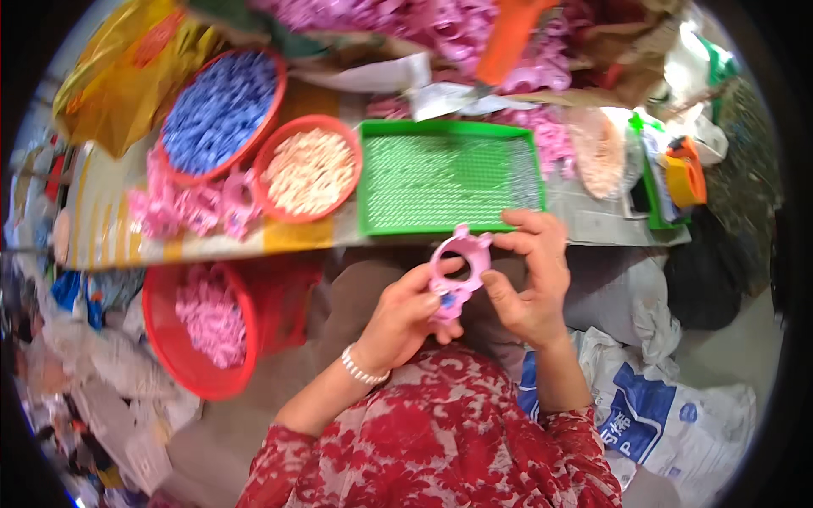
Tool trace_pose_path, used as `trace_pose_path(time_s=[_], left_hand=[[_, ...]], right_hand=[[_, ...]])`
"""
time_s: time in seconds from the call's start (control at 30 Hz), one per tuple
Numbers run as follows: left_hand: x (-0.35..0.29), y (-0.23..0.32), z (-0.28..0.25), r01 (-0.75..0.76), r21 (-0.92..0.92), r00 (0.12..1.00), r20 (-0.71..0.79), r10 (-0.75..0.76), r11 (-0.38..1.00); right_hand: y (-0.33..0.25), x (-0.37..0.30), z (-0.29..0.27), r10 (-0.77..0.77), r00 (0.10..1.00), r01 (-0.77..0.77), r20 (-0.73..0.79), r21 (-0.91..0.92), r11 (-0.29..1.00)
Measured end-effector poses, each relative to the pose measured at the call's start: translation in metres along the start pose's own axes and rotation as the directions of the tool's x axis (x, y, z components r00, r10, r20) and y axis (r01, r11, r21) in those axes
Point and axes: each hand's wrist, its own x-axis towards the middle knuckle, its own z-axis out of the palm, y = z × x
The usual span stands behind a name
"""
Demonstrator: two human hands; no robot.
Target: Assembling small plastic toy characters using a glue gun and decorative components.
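Note:
In front of my lap, my left hand (408, 306) is closed on a pink plastic part (480, 256) with a round open ring, small ear-like knobs on top and a lumpy lower end. A small blue piece (446, 300) sits on that lower end, close to my left fingertips. My right hand (535, 275) is at the ring's right side, thumb and a finger against its edge, another finger stretched out above. Just beyond both hands lies a green tray (368, 182) whose floor is covered with rows of small pale pieces, greyer at the right end.
Left of the tray stand a red bowl (356, 161) of cream pieces and a red basin (279, 89) of blue pieces. Pink parts (199, 207) lie before them. Below the table edge is a red bucket (152, 317) with pink parts. An orange-handled tool (512, 38) lies among pink parts at the back.

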Motion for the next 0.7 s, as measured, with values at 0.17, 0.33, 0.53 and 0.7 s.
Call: trace_pose_path(time_s=[0.17,0.33,0.53,0.7], left_hand=[[-0.001,-0.006,0.001,-0.007,0.196,0.976,-0.213,0.050,0.981],[0.003,-0.007,-0.003,-0.008,0.219,0.978,-0.199,0.053,0.976],[0.005,-0.009,-0.003,-0.005,0.212,0.985,-0.165,0.041,0.977],[0.002,-0.009,-0.003,0.000,0.225,0.981,-0.190,0.044,0.974]], right_hand=[[0.015,0.002,-0.008,0.088,0.994,-0.084,-0.065,0.062,0.995],[0.047,-0.007,-0.028,0.364,0.919,-0.359,-0.151,0.062,0.931],[0.142,-0.006,-0.062,0.349,0.850,-0.463,-0.393,-0.246,0.851],[0.191,0.025,-0.075,0.237,0.889,-0.405,-0.391,-0.434,0.805]])
